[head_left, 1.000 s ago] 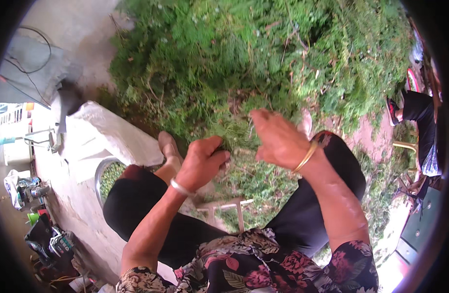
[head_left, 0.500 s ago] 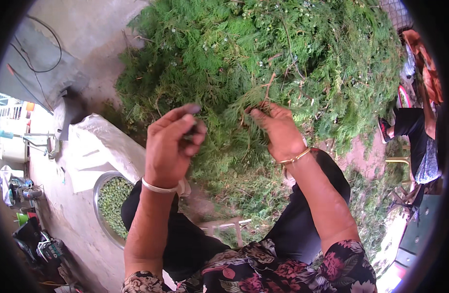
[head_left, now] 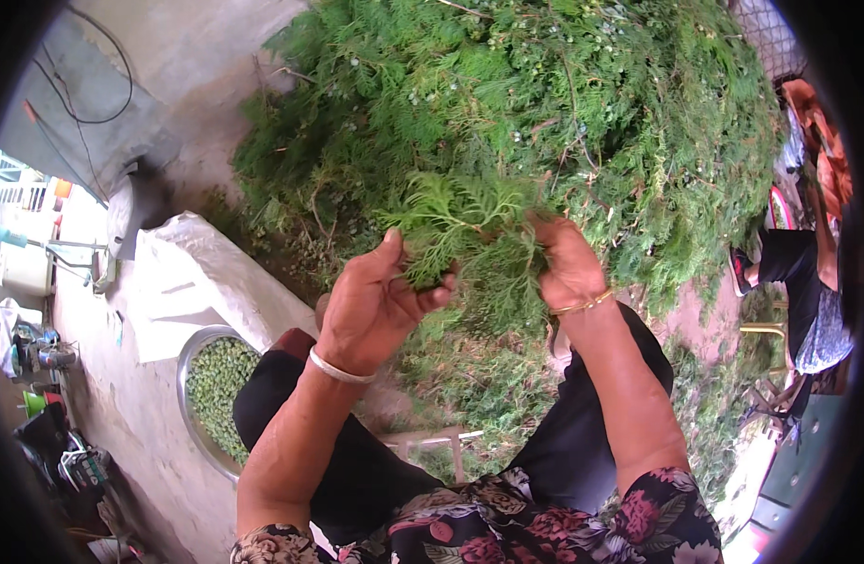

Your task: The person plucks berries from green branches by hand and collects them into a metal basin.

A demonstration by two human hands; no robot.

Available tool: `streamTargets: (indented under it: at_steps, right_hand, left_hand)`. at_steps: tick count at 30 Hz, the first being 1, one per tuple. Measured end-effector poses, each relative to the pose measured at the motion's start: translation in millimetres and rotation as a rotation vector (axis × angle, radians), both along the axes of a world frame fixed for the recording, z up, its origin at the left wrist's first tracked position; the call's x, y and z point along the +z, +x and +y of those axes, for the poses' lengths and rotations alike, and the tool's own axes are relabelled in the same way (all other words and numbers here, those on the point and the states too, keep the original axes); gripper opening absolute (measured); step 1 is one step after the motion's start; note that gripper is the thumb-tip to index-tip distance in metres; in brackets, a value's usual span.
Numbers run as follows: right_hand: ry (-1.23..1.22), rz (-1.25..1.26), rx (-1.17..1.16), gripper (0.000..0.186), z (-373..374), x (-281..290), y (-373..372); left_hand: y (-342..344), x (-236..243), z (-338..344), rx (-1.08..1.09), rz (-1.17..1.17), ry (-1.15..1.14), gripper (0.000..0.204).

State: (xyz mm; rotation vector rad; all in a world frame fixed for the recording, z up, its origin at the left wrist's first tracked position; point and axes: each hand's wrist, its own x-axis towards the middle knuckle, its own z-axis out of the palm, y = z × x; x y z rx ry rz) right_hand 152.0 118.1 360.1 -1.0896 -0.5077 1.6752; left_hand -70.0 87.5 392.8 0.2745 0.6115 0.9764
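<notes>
Green fills my view. From the left I count one white sack point(head_left: 202, 273), then one metal bowl point(head_left: 195, 362) of small green bits on the concrete floor point(head_left: 145, 428) by my knee. My left hand point(head_left: 376, 305) is half curled, thumb and fingers pinching one feathery sprig point(head_left: 460, 226); my right hand point(head_left: 568, 263) clenches its other end against the one big pile point(head_left: 545, 113). I judge that keeping the sprig taut between both grips, low over my lap, works best.
</notes>
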Motion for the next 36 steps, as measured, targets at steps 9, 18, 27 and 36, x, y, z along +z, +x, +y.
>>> streamTargets:
  at_steps: [9, 18, 27, 36]
  right_hand:
    - [0.069, -0.351, -0.031, 0.018, -11.5, 21.1, 14.0]
    - [0.317, -1.151, 0.888, 0.028, -43.1, -17.4, 14.5]
    - [0.436, -1.259, 1.155, 0.032, -70.1, -17.1, 22.5]
    - [0.508, -1.443, 0.599, 0.039, -52.5, 17.9, 32.4]
  left_hand:
    - [-96.9, -6.5, 11.6, 0.261, 0.578, 0.174, 0.022]
    - [-307.6, -39.2, -103.7, 0.444, 1.523, -0.004, 0.024]
    - [-311.5, -58.2, -81.5, -0.451, 2.256, 0.313, 0.063]
    - [-53.6, -233.9, 29.7, -1.146, 1.908, 0.863, 0.036]
